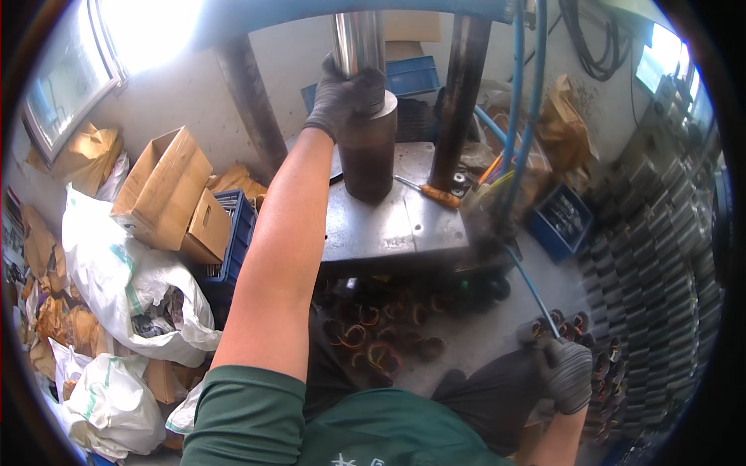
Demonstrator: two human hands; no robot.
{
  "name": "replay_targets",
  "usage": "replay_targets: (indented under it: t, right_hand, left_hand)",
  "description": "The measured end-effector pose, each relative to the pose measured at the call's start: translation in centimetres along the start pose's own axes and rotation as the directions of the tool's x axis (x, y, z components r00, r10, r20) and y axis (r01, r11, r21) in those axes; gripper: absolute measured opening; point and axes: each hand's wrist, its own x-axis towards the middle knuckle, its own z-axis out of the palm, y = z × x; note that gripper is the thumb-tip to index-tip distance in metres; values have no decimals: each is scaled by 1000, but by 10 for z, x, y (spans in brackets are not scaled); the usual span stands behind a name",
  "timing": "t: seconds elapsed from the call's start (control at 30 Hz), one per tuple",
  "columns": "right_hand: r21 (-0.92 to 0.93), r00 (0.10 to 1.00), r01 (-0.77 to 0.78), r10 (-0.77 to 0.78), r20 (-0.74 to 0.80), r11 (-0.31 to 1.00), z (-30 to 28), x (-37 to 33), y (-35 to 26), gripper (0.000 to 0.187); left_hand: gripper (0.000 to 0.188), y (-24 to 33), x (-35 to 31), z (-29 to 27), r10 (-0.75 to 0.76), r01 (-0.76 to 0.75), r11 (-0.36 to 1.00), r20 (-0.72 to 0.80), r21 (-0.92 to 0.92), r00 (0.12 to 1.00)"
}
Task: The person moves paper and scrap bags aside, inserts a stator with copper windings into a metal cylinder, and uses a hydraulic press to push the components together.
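Closed at the lower end of a shiny steel ram (359, 39), my gloved left hand (347, 95) hides whatever its fingers wrap round. Just below it a thick metal cylinder (369, 159), pale on top and dark lower down, stands upright on the press's steel bed plate (365, 233). A screwdriver (441, 196) with an orange-brown handle lies right of the cylinder. Low on the right, my gloved right hand (566, 374) grips the end of a long, thin blue lever (532, 291), which slants up toward the press.
Dark press columns (250, 97) flank the bed. Cardboard boxes (165, 186), a blue crate (242, 237) and white sacks (124, 272) crowd the left. Dark rings (381, 330) lie under the press. Stacked metal parts (653, 272) and a blue bin (561, 221) stand right.
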Motion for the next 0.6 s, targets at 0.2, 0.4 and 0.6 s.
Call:
replay_targets:
  t: [0.2, 0.4, 0.6]
  right_hand:
    - [-32, 1000, -9, 9, 18, 999, -1, -1, 1, 13]
    - [4, 1000, -14, 15, -12, 1000, -1, 1, -2, 17]
    - [18, 999, -8, 8, -35, 1000, 3, 0, 1, 26]
  left_hand:
    - [87, 0, 3, -6, -133, 135, 990, 38, -41, 990]
    - [84, -5, 4, -7, -94, 93, 996, 47, 12, 995]
    - [82, 2, 4, -4, -150, 151, 987, -12, 57, 989]
